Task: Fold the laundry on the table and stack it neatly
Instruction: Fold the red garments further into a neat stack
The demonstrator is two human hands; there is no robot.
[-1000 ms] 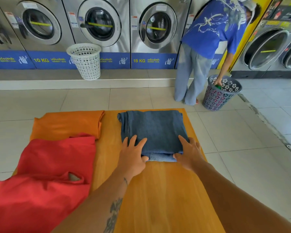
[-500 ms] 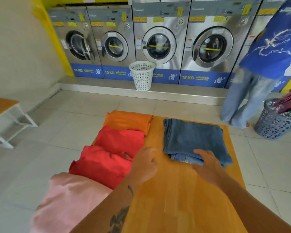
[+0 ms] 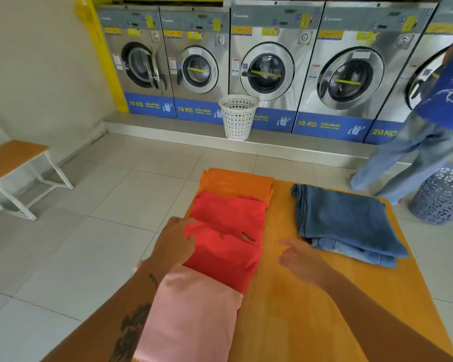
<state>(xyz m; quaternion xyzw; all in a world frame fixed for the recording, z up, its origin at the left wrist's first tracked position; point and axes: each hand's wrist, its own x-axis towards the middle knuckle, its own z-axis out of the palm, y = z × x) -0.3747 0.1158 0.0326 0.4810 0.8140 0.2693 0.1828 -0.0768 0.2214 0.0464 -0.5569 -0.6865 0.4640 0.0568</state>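
Folded jeans [image 3: 345, 220] lie on the desk [image 3: 311, 309]; left hand [image 3: 174, 244] rests on the red garment [image 3: 228, 231], right hand [image 3: 301, 259] hovers, both grips released.

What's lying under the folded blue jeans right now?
Only the orange wooden table shows around the folded blue jeans. Lighter denim layers peek out at their near edge. Anything beneath the fold is covered, so I cannot tell.
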